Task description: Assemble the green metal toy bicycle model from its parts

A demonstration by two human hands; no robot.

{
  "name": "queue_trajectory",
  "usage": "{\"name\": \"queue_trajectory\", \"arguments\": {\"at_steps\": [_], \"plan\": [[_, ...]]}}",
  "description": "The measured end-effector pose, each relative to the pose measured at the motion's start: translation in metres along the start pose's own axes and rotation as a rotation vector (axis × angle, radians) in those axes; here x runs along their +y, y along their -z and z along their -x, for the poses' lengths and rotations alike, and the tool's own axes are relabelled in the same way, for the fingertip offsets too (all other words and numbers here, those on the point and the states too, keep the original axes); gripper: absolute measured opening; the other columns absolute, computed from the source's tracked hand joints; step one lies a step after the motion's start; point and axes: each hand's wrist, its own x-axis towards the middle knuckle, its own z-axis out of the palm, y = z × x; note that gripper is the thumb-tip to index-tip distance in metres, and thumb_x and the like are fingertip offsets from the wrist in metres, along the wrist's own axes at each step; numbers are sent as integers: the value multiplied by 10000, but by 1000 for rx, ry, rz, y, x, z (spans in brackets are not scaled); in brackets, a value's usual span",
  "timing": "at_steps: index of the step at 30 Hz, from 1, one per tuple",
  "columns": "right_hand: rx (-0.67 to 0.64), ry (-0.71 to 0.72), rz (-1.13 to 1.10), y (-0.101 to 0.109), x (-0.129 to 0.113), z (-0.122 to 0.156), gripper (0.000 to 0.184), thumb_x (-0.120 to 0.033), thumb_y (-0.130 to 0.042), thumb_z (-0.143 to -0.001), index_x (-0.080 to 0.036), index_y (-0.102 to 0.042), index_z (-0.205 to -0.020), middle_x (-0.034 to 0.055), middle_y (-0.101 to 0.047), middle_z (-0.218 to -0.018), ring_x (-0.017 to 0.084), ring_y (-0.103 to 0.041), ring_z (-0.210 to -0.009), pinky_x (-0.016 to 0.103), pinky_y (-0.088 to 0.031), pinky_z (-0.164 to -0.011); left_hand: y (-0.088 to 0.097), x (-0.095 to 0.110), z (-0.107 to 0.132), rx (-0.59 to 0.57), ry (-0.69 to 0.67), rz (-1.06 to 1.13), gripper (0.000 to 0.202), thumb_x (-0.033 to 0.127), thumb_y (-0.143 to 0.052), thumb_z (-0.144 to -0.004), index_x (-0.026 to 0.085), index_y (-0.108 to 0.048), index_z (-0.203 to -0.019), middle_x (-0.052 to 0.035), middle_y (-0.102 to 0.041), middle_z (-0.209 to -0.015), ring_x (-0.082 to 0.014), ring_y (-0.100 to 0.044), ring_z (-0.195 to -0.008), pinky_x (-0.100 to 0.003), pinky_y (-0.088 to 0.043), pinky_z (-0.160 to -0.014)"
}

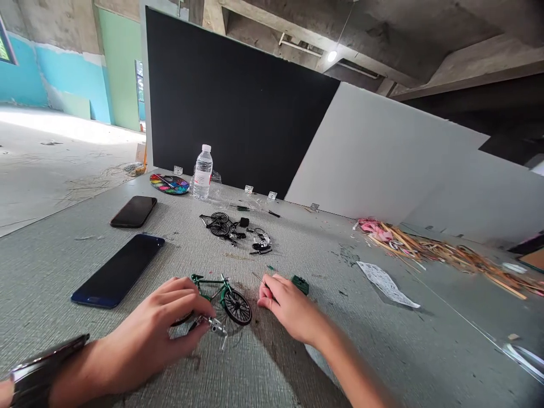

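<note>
A green model bicycle (216, 286) with black wheels stands before me, its front wheel to the right. My left hand (170, 317) covers its rear part. Between that hand's thumb and fingers pokes out a small silver part (217, 325), perhaps a handlebar piece, below the bicycle frame. My right hand (287, 303), right of the front wheel, is closed in a pinch on a thin dark rod (256, 277) whose tip points left; its kind is unclear. Just beyond the right hand lies a small green piece (301, 283), partly hidden behind the knuckles.
Black bicycle parts (223, 224) and silver-black pieces (261, 241) lie farther back. Two phones (119, 272) are at left, with a paint palette (170, 184) and water bottle (203, 173) behind. At right are a printed sheet (386, 283) and wooden sticks (450, 255). A black panel (238, 102) stands behind.
</note>
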Motion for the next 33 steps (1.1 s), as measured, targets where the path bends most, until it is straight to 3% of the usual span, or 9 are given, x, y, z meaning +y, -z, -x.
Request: {"name": "queue_trajectory", "arguments": {"at_steps": [10,19,23,25,27,30,33], "plan": [[39,5,-35,13,-2,15,197,-102,-401,-977,-246,-441,-848,39,-629,-866,185,-596,-767,296,-453,-705,2,0,0,16,-3,13,161,87,-593,-964,222,-671,-1001,-3,-709,-873,-192,-657,-822,-305,-499,-756],[161,-20,-126,14,7,7,209,-182,-542,-934,-250,-428,-773,-2,-666,-766,155,-568,-671,297,-444,-641,0,-1,-1,11,30,24,142,111,-589,-972,228,-666,-992,-4,-694,-876,-189,-662,-831,-302,-504,-761],[289,26,-346,18,-12,12,359,-278,-578,-958,-273,-291,-743,34,-727,-856,176,-666,-796,320,-520,-708,3,2,-5,70,154,66,102,160,-594,-955,220,-667,-916,9,-718,-828,-168,-682,-736,-269,-514,-676],[355,112,-570,14,-30,16,396,-287,-633,-934,-276,-288,-741,41,-744,-891,179,-694,-800,321,-551,-709,5,3,-6,84,247,87,84,210,-614,-948,219,-679,-895,14,-745,-804,-165,-693,-689,-260,-514,-638],[342,169,-661,4,-49,20,388,-254,-643,-934,-271,-309,-736,30,-752,-895,167,-707,-790,307,-568,-729,5,3,-6,63,347,140,99,284,-637,-956,226,-711,-925,17,-767,-775,-171,-705,-660,-262,-521,-618],[336,232,-640,-13,-70,24,398,-220,-625,-945,-265,-305,-712,17,-735,-831,152,-699,-737,269,-551,-654,3,3,-4,11,477,322,169,374,-668,-959,228,-749,-989,2,-798,-789,-192,-740,-692,-270,-555,-635],[394,256,-538,-27,-74,24,329,-216,-642,-951,-260,-398,-735,-5,-697,-784,124,-598,-620,256,-502,-577,-2,4,-4,1,535,536,216,402,-681,-959,210,-755,-1025,-41,-821,-920,-226,-772,-846,-302,-596,-743]]}}
